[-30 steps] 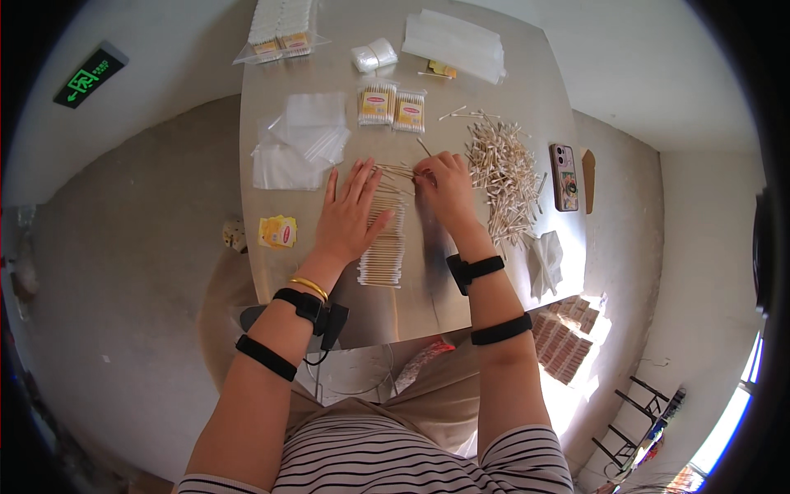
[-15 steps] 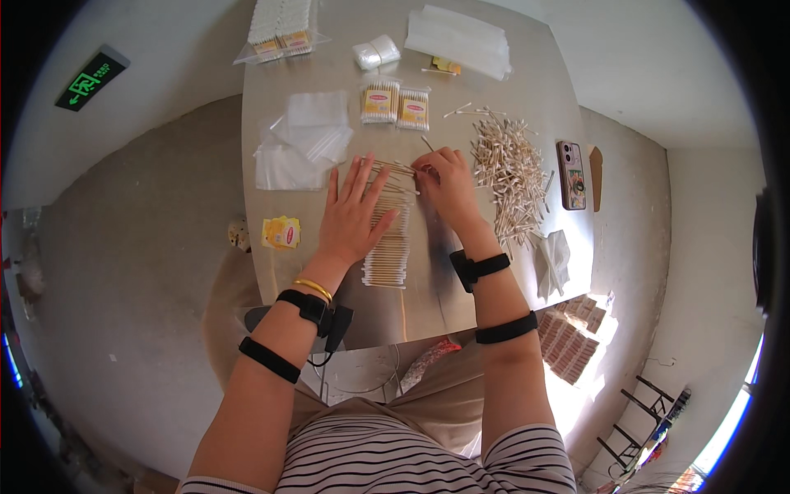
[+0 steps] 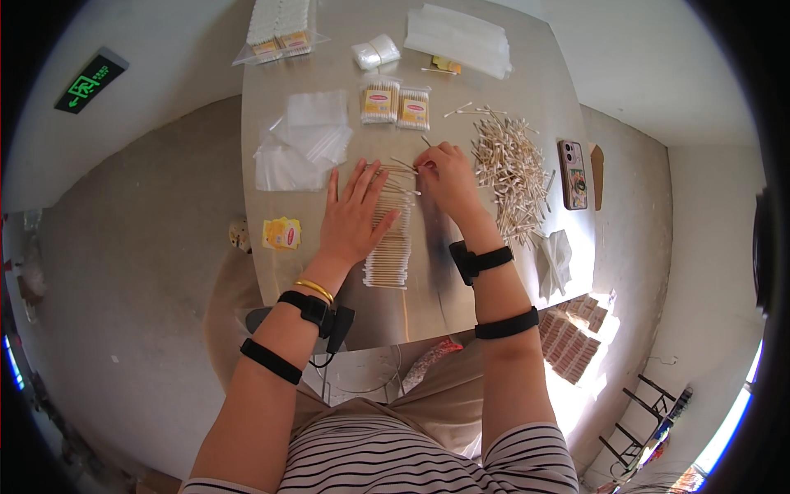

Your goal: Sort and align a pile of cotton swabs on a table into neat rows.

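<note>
A row of cotton swabs (image 3: 387,259) lies side by side on the table, forming a long strip toward me. Flat over its left and far part rests my left hand (image 3: 352,216), fingers stretched out. At the far end of the row, my right hand (image 3: 451,183) pinches cotton swabs (image 3: 403,163); the fingers partly hide how many. Swabs at that end lie at uneven angles. To the right of my right hand is a big loose pile of cotton swabs (image 3: 512,173).
Beyond my hands stand two packs of swabs (image 3: 380,103). Clear plastic bags (image 3: 304,144) and yellow cards (image 3: 281,234) lie left. A phone (image 3: 573,174) sits right of the pile. Farther back are a bagged stack of packs (image 3: 280,29), a plastic roll (image 3: 377,53) and plastic sheets (image 3: 457,39).
My left hand's fingers have drawn slightly nearer to me on the row. My right hand stays at the far end with its pinch, shifted only a little.
</note>
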Tool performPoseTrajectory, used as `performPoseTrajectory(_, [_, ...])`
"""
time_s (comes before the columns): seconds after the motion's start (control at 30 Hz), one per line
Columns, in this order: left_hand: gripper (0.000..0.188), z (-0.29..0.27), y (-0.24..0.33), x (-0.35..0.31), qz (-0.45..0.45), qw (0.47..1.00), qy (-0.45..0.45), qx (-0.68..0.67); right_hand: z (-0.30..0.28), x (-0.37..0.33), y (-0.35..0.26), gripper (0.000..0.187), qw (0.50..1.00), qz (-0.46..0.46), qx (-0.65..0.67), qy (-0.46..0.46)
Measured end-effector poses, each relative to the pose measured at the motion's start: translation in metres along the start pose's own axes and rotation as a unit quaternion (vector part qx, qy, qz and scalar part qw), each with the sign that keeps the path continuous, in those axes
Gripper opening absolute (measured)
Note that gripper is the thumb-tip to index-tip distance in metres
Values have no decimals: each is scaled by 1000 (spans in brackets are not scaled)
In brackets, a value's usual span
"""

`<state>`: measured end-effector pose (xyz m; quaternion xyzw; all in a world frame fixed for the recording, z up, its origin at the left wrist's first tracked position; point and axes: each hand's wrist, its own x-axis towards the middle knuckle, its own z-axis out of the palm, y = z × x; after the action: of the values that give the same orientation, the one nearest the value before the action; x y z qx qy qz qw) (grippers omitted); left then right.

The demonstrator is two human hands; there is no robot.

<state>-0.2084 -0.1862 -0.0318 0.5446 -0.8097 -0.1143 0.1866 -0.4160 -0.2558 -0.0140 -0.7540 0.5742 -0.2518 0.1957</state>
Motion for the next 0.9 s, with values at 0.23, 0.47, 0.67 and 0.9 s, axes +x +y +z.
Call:
performPoseTrajectory(0.23, [67,-5,1,1,4,1000,-1,-18,-1,2,4,7,1000,16,2,-8])
performPoseTrajectory(0.47, [68,-5,2,0,19,999,-2,-46,15,9,-11,3,998,-44,-16,-33])
performPoseTrajectory(0.67, [74,-4,-1,1,4,1000,2,-26,0,15,-6,6,976,81,-172,106])
performPoseTrajectory(0.9, [74,-5,0,3,5,1000,-20,12,-8,40,3,10,991,39,-122,41])
